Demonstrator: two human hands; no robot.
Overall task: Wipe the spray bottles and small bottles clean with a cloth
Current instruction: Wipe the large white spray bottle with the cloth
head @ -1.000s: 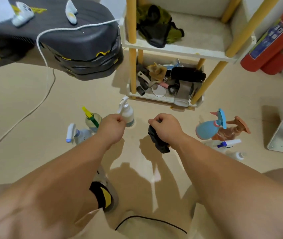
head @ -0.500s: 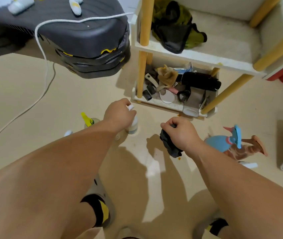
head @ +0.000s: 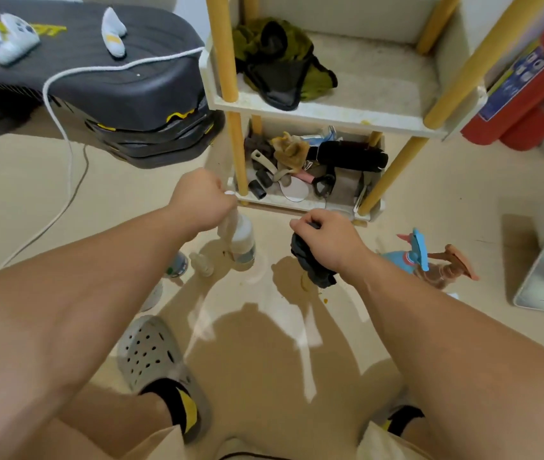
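The white spray bottle (head: pixel 243 239) hangs straight below the left hand (head: pixel 202 200), whose curled fingers close round its head, so only a white tip shows at the knuckles. The body is blurred. Its base is down near the floor (head: pixel 380 310), but whether it touches cannot be told.

The dark cloth (head: pixel 310 265) is bunched in the right hand (head: pixel 328 242); the fingers are closed on its top and the rest droops under the palm. The cloth and the white spray bottle are apart, with bare floor between the two grips.

Just below the left grip, beside the bottle's base, a small clear bottle (head: pixel 201 264) stands on the floor. A further bottle (head: pixel 176 265) peeks out from under the left forearm.

Beyond the right wrist, away from the cloth, a blue spray bottle (head: pixel 403 260) and a brown spray bottle (head: pixel 443 270) lie close together.

Ahead of both hands stands a shelf rack (head: pixel 313 111) with yellow posts, its lower tier full of odds and ends. Out past the left hand are stacked dark mats (head: pixel 114 78) with a white cord (head: pixel 65 127) trailing over them.
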